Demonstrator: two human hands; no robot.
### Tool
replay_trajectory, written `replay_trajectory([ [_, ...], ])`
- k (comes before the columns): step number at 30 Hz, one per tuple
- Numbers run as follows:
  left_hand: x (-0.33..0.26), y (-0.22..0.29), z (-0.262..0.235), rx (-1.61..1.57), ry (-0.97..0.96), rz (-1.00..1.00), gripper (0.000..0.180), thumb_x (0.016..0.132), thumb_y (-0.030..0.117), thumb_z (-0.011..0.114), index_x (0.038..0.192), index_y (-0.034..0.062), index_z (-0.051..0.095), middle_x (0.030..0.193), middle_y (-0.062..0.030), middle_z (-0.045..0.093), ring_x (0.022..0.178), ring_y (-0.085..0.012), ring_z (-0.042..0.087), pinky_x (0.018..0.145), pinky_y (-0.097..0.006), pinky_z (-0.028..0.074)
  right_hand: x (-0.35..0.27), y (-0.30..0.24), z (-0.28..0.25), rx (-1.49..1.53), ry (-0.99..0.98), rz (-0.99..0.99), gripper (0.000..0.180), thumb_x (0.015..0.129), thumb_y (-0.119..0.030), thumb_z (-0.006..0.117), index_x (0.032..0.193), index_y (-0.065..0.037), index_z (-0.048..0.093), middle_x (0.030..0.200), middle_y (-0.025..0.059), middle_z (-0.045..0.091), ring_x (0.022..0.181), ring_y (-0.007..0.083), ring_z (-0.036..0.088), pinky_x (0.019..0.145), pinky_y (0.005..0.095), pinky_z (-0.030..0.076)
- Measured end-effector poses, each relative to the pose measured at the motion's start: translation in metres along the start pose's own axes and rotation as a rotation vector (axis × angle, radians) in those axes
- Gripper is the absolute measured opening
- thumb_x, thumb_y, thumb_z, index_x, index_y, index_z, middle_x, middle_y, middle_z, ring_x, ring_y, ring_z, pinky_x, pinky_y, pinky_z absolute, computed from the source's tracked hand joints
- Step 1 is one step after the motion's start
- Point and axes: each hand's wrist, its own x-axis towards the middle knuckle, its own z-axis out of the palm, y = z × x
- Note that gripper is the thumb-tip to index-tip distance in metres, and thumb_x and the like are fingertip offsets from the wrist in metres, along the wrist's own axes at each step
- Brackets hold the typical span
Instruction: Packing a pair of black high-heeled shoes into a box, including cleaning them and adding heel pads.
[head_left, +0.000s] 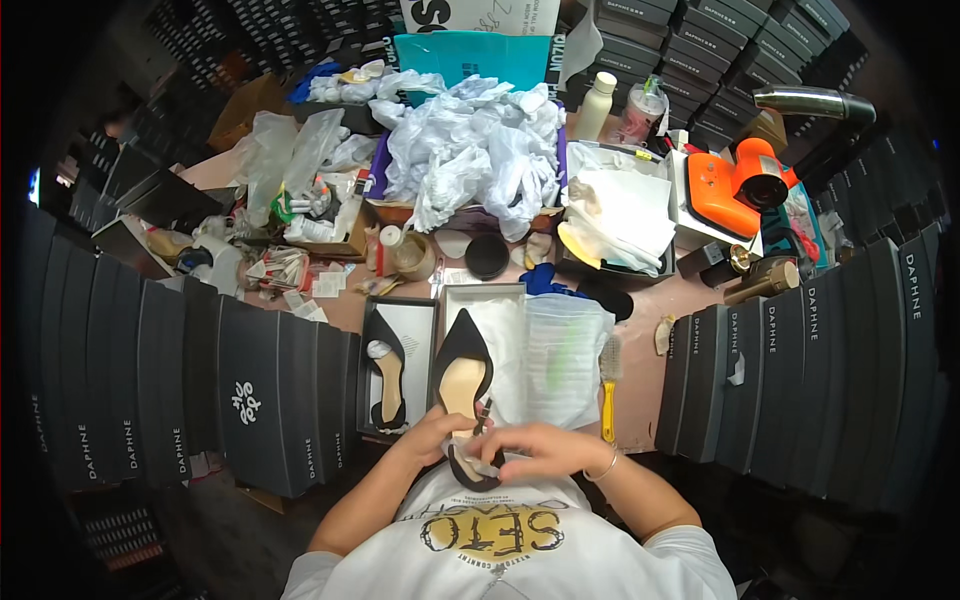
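Note:
A black pointed-toe shoe point(463, 345) with a beige insole and an ankle strap lies in front of me, toe pointing away. My left hand point(440, 436) is closed on its left side, near the middle. My right hand point(535, 450) has its fingers bent in at the heel and strap, where some whitish wrapping shows; the fingertips are partly hidden. Left of this shoe, a matching black shoe point(402, 350) rests in an open dark shoebox point(425, 325), with crumpled white paper in it. Beyond the held shoe is a light-lined box part point(485, 292) with white tissue paper.
Rows of dark shoeboxes point(265, 390) stand at the left, with more dark shoeboxes point(810, 370) at the right. Clear plastic bags point(567, 350) and a yellow-handled brush point(609, 395) lie to the right. Farther back are a purple bin point(378, 165) of crumpled tissue and an orange device point(725, 195).

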Motion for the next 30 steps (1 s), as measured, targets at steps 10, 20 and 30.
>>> replay_trajectory([
  [10, -0.001, 0.022, 0.036, -0.258, 0.121, 0.038, 0.034, 0.08, 0.015, 0.057, 0.111, 0.0011, 0.054, 0.1, -0.0095, 0.061, 0.092, -0.0218, 0.062, 0.082, -0.037, 0.052, 0.045, 0.169, -0.213, -1.079, 0.617, 0.628, 0.019, 0.085, -0.018, 0.061, 0.1, -0.009, 0.068, 0.091, 0.0168, 0.064, 0.086, 0.0349, 0.063, 0.074, 0.0437, 0.05],
  [20, 0.002, -0.003, 0.036, -0.233, 0.226, 0.087, 0.033, 0.081, 0.012, 0.058, 0.112, 0.0032, 0.053, 0.099, -0.0093, 0.06, 0.091, -0.0213, 0.061, 0.081, -0.037, 0.051, -0.008, 0.044, -0.108, 0.187, 1.28, -0.257, 0.007, 0.091, -0.009, 0.053, 0.09, -0.004, 0.057, 0.08, -0.0014, 0.049, 0.077, 0.007, 0.043, 0.075, 0.0222, 0.036],
  [30, 0.001, -0.03, 0.059, 0.266, -0.014, 0.28, 0.044, 0.09, 0.012, 0.057, 0.129, -0.0007, 0.043, 0.116, -0.0097, 0.057, 0.107, -0.0171, 0.056, 0.092, -0.031, 0.045, 0.021, 0.023, 0.014, -0.659, 0.593, 0.215, 0.048, 0.093, -0.032, 0.052, 0.123, 0.006, 0.048, 0.118, 0.0264, 0.052, 0.112, 0.0403, 0.047, 0.094, 0.0444, 0.037],
])
